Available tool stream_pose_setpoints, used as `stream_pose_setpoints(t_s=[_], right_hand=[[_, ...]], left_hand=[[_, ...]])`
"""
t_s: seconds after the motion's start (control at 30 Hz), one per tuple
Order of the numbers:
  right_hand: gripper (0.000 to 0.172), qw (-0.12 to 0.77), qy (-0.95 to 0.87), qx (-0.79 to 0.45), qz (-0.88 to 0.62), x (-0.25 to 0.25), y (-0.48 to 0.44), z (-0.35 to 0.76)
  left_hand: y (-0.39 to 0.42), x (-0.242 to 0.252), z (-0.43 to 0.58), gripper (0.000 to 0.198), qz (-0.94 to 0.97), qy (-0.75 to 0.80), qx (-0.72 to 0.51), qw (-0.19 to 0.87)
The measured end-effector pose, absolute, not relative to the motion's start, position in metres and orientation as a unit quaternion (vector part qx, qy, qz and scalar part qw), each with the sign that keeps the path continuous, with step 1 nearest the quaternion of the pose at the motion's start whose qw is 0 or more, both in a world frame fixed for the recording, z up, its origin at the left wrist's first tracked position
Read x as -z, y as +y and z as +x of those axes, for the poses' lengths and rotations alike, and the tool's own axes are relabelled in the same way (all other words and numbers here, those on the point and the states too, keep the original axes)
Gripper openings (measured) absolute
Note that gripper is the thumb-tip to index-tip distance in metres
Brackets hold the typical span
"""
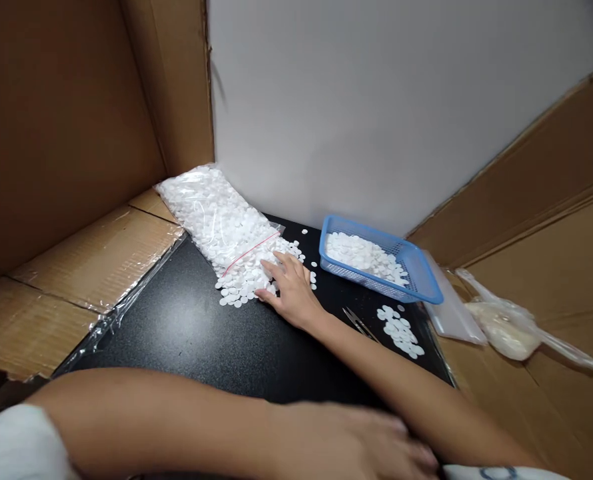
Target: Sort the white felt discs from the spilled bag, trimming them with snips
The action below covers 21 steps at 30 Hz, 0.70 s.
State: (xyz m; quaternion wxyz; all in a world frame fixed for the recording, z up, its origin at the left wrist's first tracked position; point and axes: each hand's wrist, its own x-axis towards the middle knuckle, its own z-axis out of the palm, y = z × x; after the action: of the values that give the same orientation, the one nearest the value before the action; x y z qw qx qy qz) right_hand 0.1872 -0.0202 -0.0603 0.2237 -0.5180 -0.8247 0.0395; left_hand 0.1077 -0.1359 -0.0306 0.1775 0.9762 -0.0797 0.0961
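Note:
My right hand (294, 290) lies with fingers spread over loose white discs (239, 290), touching the pile at the mouth of a clear zip bag. That bag (211, 207), with a red line along its seal, is full of the same small round discs and leans in the corner on the left. Low in the view, my left hand (346, 440) is blurred, its fingers stretched out towards my right forearm; nothing shows in it. A blue plastic basket (429, 277) at the back right holds a heap of white discs (361, 257).
Tweezers (359, 325) lie on the black tabletop (191, 327), beside a small group of discs (400, 331). Further right are a flat clear bag (456, 313) and a knotted plastic bag (506, 327) with pale contents. Cardboard (76, 260) and a white wall (376, 100) enclose the table.

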Motion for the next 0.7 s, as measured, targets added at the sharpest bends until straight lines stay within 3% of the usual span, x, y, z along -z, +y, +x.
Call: stream_pose_setpoints(t_s=[0.13, 0.23, 0.47, 0.7], right_hand=[[0.067, 0.158, -0.809, -0.072, -0.562, 0.058, -0.006, 0.166], [0.065, 0.154, -0.803, -0.070, -0.572, 0.053, 0.007, 0.152], [0.038, 0.188, -0.816, -0.038, -0.545, 0.048, 0.003, 0.146], [0.035, 0.181, -0.828, -0.026, -0.530, 0.059, -0.042, 0.174]], left_hand=[[-0.090, 0.039, 0.026, 0.039, 0.923, 0.300, -0.224, 0.089], [-0.068, 0.050, -0.024, 0.061, 0.869, 0.449, -0.209, 0.012], [-0.053, 0.068, -0.024, 0.090, 0.884, 0.433, -0.177, -0.001], [-0.062, 0.065, 0.006, 0.101, 0.906, 0.387, -0.168, -0.042]])
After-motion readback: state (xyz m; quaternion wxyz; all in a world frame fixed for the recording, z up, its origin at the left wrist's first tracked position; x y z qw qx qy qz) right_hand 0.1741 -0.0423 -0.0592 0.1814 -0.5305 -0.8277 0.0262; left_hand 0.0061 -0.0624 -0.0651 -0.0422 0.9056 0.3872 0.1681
